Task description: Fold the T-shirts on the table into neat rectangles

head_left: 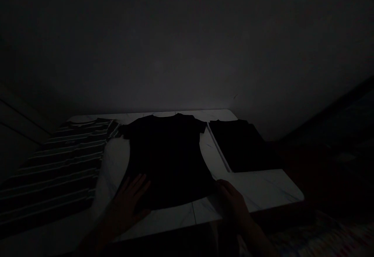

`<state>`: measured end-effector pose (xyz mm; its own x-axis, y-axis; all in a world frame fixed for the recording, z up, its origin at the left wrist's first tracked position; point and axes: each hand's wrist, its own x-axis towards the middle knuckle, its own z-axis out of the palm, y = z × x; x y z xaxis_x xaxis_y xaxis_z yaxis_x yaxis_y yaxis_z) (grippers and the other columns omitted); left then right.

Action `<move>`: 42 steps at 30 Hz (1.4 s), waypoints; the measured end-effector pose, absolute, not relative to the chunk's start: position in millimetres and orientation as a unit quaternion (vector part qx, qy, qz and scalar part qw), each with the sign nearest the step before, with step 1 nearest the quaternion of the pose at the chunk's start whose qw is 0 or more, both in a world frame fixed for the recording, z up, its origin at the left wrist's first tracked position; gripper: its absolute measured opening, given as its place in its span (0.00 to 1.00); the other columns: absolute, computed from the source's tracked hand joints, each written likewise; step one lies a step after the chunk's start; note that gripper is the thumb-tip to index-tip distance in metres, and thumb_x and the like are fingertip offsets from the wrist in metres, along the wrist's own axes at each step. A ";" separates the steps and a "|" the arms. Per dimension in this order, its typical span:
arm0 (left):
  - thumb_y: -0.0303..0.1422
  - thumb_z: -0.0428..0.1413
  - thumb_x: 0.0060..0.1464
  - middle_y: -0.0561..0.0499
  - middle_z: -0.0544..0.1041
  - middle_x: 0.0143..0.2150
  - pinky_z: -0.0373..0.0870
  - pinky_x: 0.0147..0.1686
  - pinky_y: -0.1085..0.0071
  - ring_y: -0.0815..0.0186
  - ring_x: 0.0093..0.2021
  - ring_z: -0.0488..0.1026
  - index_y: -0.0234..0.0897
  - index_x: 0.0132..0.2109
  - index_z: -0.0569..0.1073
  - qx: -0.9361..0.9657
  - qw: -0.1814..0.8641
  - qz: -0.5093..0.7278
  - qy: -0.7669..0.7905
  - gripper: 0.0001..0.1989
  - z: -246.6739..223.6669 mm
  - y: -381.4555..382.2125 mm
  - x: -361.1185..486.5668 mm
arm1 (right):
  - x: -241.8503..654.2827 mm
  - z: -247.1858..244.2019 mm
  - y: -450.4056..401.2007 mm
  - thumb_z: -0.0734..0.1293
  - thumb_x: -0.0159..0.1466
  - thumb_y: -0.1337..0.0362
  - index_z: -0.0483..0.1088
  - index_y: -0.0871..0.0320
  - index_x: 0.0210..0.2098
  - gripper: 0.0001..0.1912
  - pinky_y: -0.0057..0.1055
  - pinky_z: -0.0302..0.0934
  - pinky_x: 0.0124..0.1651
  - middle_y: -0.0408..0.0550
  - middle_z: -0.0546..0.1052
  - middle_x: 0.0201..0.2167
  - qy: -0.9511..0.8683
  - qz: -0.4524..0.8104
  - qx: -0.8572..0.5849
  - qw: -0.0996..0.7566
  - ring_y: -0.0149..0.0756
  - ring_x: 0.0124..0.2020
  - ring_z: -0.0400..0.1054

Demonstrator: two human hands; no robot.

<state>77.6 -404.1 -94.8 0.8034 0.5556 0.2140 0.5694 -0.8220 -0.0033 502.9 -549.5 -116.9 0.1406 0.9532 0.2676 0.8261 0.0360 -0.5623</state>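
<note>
A black T-shirt [168, 159] lies spread flat on the white table, its neck toward the wall and its hem toward me. My left hand [131, 196] rests with spread fingers on the shirt's lower left corner. At the lower right corner of the hem, my right hand [230, 194] has its fingers closed on the shirt's edge. The view is very dark, so the fabric's details do not show.
A striped shirt [67, 155] lies along the table's left side, partly past its edge. To the right sits a folded dark garment [245, 146]. The white marbled table [263, 189] stands against a grey wall [181, 46]. Patterned fabric [330, 233] shows at lower right.
</note>
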 end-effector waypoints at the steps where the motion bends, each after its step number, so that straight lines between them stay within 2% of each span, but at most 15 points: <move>1: 0.56 0.53 0.61 0.43 0.61 0.73 0.52 0.69 0.47 0.50 0.70 0.61 0.47 0.75 0.49 -0.951 0.031 -0.102 -0.291 0.42 -94.6 -404.2 77.0 | 505.3 -117.3 -551.7 0.57 0.67 0.67 0.75 0.52 0.54 0.22 0.34 0.72 0.50 0.50 0.81 0.50 -0.668 0.077 -0.673 0.308 0.40 0.49 0.76; 5: 0.54 0.53 0.62 0.43 0.61 0.73 0.53 0.68 0.46 0.50 0.70 0.60 0.48 0.74 0.50 -0.952 0.025 -0.099 -0.288 0.40 -93.9 -405.3 75.5 | 515.9 -117.5 -560.3 0.59 0.63 0.71 0.71 0.53 0.59 0.27 0.35 0.72 0.48 0.53 0.81 0.48 -0.739 -0.003 -0.615 0.273 0.42 0.47 0.76; 9: 0.54 0.52 0.63 0.43 0.61 0.73 0.55 0.67 0.46 0.50 0.70 0.60 0.48 0.74 0.52 -0.951 0.032 -0.094 -0.292 0.39 -92.8 -406.1 75.8 | 520.0 -116.3 -566.3 0.60 0.61 0.73 0.72 0.55 0.58 0.27 0.35 0.72 0.47 0.53 0.81 0.48 -0.755 -0.048 -0.607 0.242 0.43 0.46 0.76; 11: 0.53 0.53 0.63 0.43 0.62 0.72 0.57 0.66 0.45 0.50 0.70 0.60 0.48 0.73 0.56 -0.951 0.044 -0.101 -0.289 0.37 -92.7 -406.5 76.7 | 518.4 -115.3 -567.3 0.61 0.60 0.74 0.72 0.55 0.57 0.27 0.35 0.72 0.46 0.53 0.80 0.48 -0.754 -0.055 -0.614 0.227 0.43 0.46 0.76; 13: 0.51 0.54 0.63 0.45 0.66 0.70 0.59 0.65 0.45 0.50 0.68 0.63 0.51 0.69 0.63 -0.953 0.041 -0.118 -0.277 0.30 -93.1 -408.0 78.6 | 515.2 -114.1 -566.7 0.61 0.60 0.74 0.72 0.55 0.57 0.26 0.35 0.72 0.46 0.54 0.80 0.47 -0.749 -0.054 -0.625 0.213 0.43 0.45 0.75; 16: 0.44 0.54 0.65 0.48 0.76 0.60 0.67 0.60 0.52 0.55 0.60 0.71 0.50 0.58 0.75 -0.953 -0.001 -0.141 -0.269 0.17 -93.9 -413.0 84.3 | 509.3 -112.9 -563.0 0.61 0.60 0.75 0.71 0.55 0.57 0.27 0.38 0.72 0.47 0.55 0.79 0.49 -0.742 -0.064 -0.636 0.204 0.44 0.47 0.74; 20: 0.35 0.52 0.66 0.50 0.80 0.44 0.74 0.48 0.63 0.62 0.47 0.76 0.46 0.48 0.78 -0.945 -0.063 -0.147 -0.284 0.11 -90.2 -419.7 95.5 | 505.1 -112.8 -556.3 0.62 0.58 0.74 0.72 0.54 0.56 0.27 0.41 0.70 0.49 0.55 0.78 0.51 -0.755 -0.074 -0.620 0.200 0.47 0.50 0.72; 24: 0.31 0.48 0.67 0.51 0.79 0.39 0.75 0.43 0.67 0.65 0.40 0.76 0.44 0.44 0.78 -0.941 -0.097 -0.147 -0.290 0.12 -82.5 -421.2 102.2 | 508.7 -111.9 -554.6 0.62 0.60 0.74 0.72 0.53 0.57 0.27 0.40 0.70 0.48 0.54 0.79 0.47 -0.774 -0.042 -0.597 0.208 0.45 0.47 0.73; 29: 0.24 0.44 0.66 0.50 0.79 0.38 0.75 0.39 0.66 0.63 0.38 0.77 0.43 0.47 0.76 -0.946 -0.018 -0.137 -0.293 0.17 -93.8 -421.9 97.0 | 515.2 -116.2 -559.9 0.61 0.61 0.73 0.69 0.54 0.61 0.28 0.38 0.71 0.47 0.54 0.79 0.49 -0.765 -0.018 -0.598 0.237 0.44 0.48 0.74; 33: 0.22 0.45 0.64 0.49 0.80 0.43 0.76 0.42 0.66 0.62 0.42 0.78 0.45 0.54 0.75 -0.944 -0.002 -0.136 -0.301 0.20 -114.8 -424.4 89.2 | 516.3 -124.6 -563.0 0.61 0.61 0.71 0.70 0.53 0.59 0.27 0.39 0.71 0.49 0.55 0.78 0.50 -0.759 -0.025 -0.600 0.250 0.45 0.49 0.74; 37: 0.17 0.43 0.56 0.49 0.79 0.49 0.76 0.49 0.66 0.62 0.49 0.76 0.46 0.60 0.73 -0.940 -0.033 -0.129 -0.314 0.31 -122.5 -427.8 82.2 | 518.8 -125.8 -563.5 0.60 0.61 0.71 0.70 0.54 0.59 0.27 0.39 0.72 0.48 0.55 0.79 0.49 -0.749 -0.034 -0.607 0.263 0.45 0.49 0.74; 42: 0.15 0.42 0.53 0.48 0.79 0.50 0.76 0.49 0.62 0.60 0.51 0.75 0.46 0.57 0.76 -0.935 0.003 -0.138 -0.327 0.32 -113.8 -425.9 77.8 | 525.6 -121.7 -566.2 0.61 0.61 0.71 0.70 0.52 0.60 0.28 0.37 0.73 0.47 0.54 0.79 0.49 -0.749 -0.009 -0.615 0.244 0.44 0.47 0.76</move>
